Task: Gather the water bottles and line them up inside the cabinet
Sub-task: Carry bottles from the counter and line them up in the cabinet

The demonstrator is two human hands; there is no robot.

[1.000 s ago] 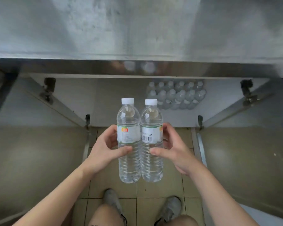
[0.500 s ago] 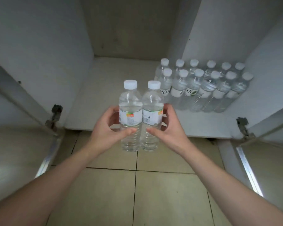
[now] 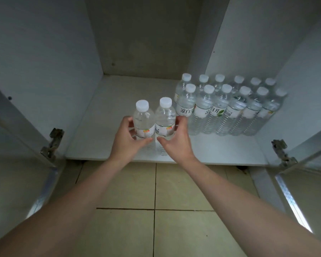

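Two clear water bottles with white caps stand upright side by side over the front of the white cabinet floor [image 3: 104, 115]. My left hand [image 3: 127, 140] grips the left bottle [image 3: 144, 119] at its label. The right bottle [image 3: 165, 117] is gripped by my right hand [image 3: 176, 141]. The two bottles touch each other. Whether their bases rest on the floor is hidden by my hands. At the right of the cabinet, several identical bottles [image 3: 228, 108] stand in two rows against the right wall.
Both cabinet doors stand open, with a hinge at the left [image 3: 53, 143] and one at the right [image 3: 282, 151]. The left half and back of the cabinet floor are bare. Beige floor tiles [image 3: 156, 210] lie below the cabinet's front edge.
Both hands have carried the two bottles forward from above the tiles into the cabinet opening. The view has come closer to the cabinet and lower.
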